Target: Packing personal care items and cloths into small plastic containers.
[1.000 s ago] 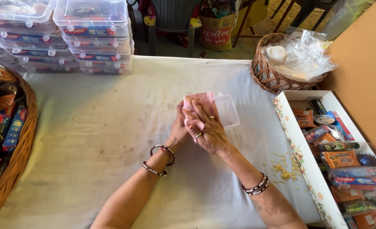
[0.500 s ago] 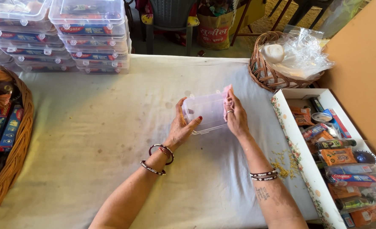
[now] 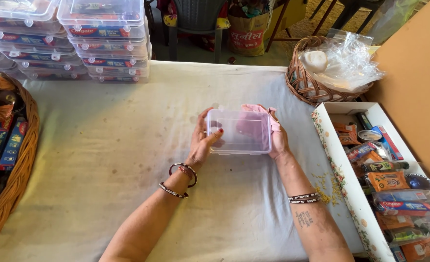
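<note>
- hands grasp one clear plastic box [image 3: 238,132] above the worktop [image 3: 103,160]: left hand [image 3: 203,140] grips its left end, right hand [image 3: 278,138] its right end, pressing a pink cloth [image 3: 256,110].
- box's long axis runs from hand to hand.
- stacked boxes [image 3: 103,41] sit well apart.

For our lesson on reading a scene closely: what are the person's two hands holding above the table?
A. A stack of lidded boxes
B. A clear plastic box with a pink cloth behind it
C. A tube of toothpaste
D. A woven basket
B: the left hand and right hand grip the ends of a clear plastic box, with a pink cloth showing behind it.
</note>
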